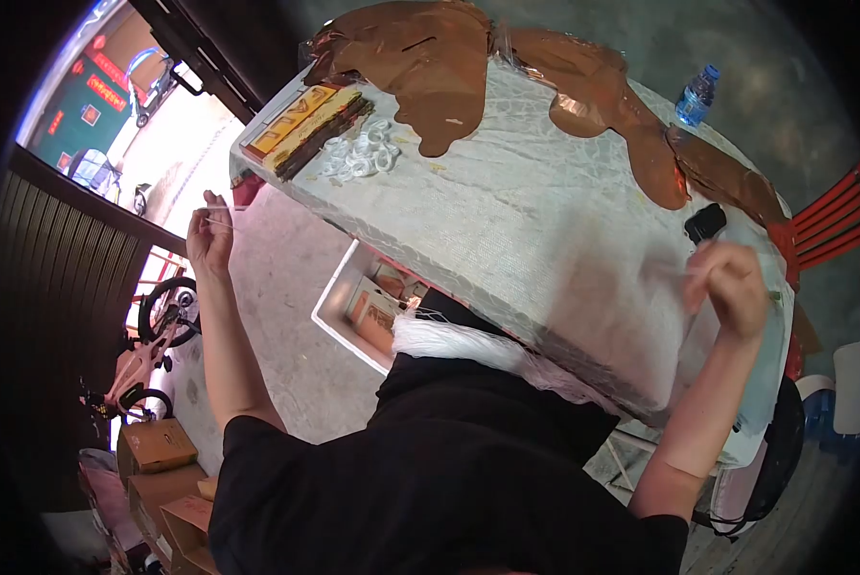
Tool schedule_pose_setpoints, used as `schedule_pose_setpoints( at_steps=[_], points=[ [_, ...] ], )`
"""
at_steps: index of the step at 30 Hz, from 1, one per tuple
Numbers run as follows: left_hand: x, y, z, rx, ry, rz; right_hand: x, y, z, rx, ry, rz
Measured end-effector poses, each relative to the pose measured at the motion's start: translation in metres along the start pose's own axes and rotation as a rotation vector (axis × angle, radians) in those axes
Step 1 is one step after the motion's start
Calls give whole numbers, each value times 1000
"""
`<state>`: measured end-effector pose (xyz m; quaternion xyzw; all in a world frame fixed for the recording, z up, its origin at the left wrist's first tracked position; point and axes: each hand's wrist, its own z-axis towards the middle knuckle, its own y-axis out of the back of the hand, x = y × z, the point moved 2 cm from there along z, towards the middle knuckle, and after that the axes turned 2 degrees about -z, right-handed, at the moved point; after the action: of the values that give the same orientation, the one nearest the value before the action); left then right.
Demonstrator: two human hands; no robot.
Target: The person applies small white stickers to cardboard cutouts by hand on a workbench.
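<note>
My left hand (pixel 209 235) is raised off the table's left side, its fingers pinched on thin white string (pixel 221 208) with short ends sticking out. My right hand (pixel 732 283) is above the right end of the table, fingers curled together and smeared by motion; what they hold, if anything, I cannot make out. Across my lap lies a thick bundle of white string (pixel 459 343). Small white rings (pixel 361 151) are heaped on the table beside a stack of gold-and-red printed strips (pixel 301 125).
Brown shiny sheeting (pixel 430 67) drapes along the far edge of the covered table (pixel 449 206). A blue-capped bottle (pixel 697 96) and a black object (pixel 705 223) stand to the right. Below the near edge is an open white box (pixel 353 307). A red chair (pixel 837 216) is at right.
</note>
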<state>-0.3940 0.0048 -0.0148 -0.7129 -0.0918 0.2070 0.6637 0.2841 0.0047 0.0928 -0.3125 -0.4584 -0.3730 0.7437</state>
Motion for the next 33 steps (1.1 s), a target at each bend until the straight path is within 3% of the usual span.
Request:
schedule_pose_setpoints(
  at_steps=[1, 2, 3, 4, 5, 6, 8, 10, 12, 16, 18, 19, 21, 25, 29, 32, 33],
  points=[
    [27, -26, -21, -220, -181, 163, 3, -10, 0, 147, -74, -225],
    [14, -10, -12, -219, -178, 162, 5, -20, 1, 293, -149, -450],
    [-4, 15, 4, -35, 50, 17, 7, -29, 5, 290, -148, -454],
    [-11, 27, 12, 150, 277, -128, 9, -35, 10, 120, -164, -501],
    [9, 9, 1, -53, 5, 9, 11, -39, 13, -52, -178, -546],
    [22, 6, -5, -40, -6, 289, 7, -43, 17, -56, -173, -550],
    [71, -16, -20, -208, -75, 624, -9, -46, 23, -180, -128, -440],
    [130, -41, -44, -130, -98, 971, -27, -59, 27, -158, -183, -491],
    [178, -55, -73, 174, -31, 1215, -47, -69, 32, -73, -218, -606],
    [253, -69, -121, 360, 281, 1348, -80, -74, 36, -29, -309, -626],
    [279, -69, -138, 565, 416, 1430, -108, -76, 32, -23, -301, -336],
    [291, -72, -145, 574, 424, 1425, -114, -78, 31, -33, -302, -340],
    [315, -83, -160, 786, 498, 1358, -121, -84, 27, 51, -305, -341],
    [343, -80, -171, 948, 516, 1468, -119, -87, 27, 129, -482, -288],
    [355, -79, -173, 1003, 523, 1464, -118, -81, 26, 140, -483, -257],
    [361, -81, -171, 876, 435, 1471, -112, -75, 29, 97, -510, -25],
    [364, -76, -169, 865, 241, 1480, -109, -73, 31, 7, -495, 114]
  ],
)
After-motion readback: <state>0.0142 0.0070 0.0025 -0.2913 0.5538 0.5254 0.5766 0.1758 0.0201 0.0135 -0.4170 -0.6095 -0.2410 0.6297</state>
